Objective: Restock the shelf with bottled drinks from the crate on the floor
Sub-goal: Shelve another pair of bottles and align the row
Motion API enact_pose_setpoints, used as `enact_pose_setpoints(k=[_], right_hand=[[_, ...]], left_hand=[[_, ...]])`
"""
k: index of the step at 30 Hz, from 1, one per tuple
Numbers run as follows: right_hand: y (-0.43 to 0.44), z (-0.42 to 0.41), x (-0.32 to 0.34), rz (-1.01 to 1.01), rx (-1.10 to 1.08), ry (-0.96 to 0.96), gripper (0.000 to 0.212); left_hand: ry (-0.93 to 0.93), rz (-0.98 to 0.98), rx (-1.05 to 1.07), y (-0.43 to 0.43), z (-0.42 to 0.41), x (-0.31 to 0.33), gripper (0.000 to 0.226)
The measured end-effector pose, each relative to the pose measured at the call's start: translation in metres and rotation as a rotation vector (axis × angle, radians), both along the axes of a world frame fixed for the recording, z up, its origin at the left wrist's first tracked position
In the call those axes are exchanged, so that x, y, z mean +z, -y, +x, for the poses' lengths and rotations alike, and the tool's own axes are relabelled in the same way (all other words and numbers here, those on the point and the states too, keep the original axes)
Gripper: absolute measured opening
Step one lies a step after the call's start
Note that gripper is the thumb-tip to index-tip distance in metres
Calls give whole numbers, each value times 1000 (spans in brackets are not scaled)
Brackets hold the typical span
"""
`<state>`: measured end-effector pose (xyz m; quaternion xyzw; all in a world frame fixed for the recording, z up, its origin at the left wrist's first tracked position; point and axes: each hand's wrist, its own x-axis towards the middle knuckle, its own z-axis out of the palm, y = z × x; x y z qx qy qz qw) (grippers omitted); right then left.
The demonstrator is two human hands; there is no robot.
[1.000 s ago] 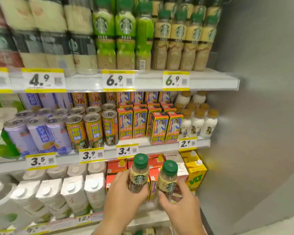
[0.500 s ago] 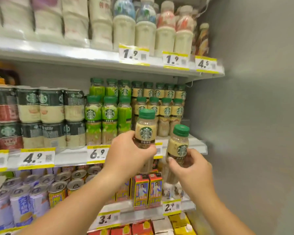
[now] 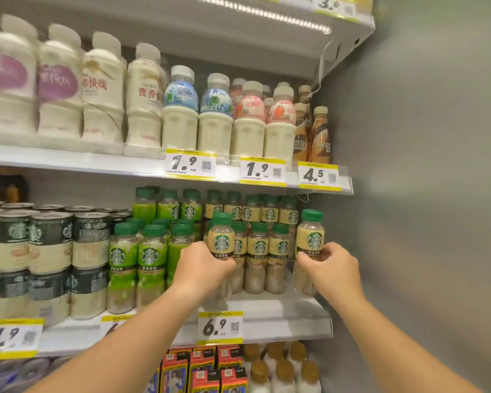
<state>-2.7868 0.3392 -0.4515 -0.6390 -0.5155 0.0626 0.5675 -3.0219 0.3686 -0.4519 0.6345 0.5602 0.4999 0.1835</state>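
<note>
My left hand (image 3: 203,268) grips a tan-labelled coffee bottle with a green cap (image 3: 221,236) at the left end of the tan bottle row on the middle shelf (image 3: 281,310). My right hand (image 3: 330,268) grips a second tan coffee bottle (image 3: 310,236) at the right end of that row, close to the grey side wall. Both bottles are upright with their bases down at the shelf; I cannot tell whether they rest on it. Between them stand several matching tan bottles (image 3: 267,245). The crate is out of view.
Green-labelled bottles (image 3: 150,251) and stacked cans (image 3: 48,251) fill the shelf to the left. White milk bottles (image 3: 179,117) line the shelf above. The grey side wall (image 3: 423,194) bounds the right. Cartons and small bottles (image 3: 278,370) sit on the shelf below.
Both hands have carried their bottles forward from in front of the shelf edge to the tan row. The hands have spread apart. The view has tilted upward.
</note>
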Motion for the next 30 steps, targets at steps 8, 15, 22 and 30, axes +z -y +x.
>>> enact_pose_setpoints(k=[8,15,22,30], right_hand=[[-44,17,-27,-76,14,-63,22],[-59,23,-48,-94,-1,-95,27],[-56,27,-69,-154,65,-52,24],[-79,29,-62,-234,110,-20,32]], left_hand=[[-50,-51,100,-19,5,-22,21],[-35,-36,162,-25,7,-33,23],[-105,-26,198,-25,14,-67,24],[-295,-83,279,-22,21,-69,32]])
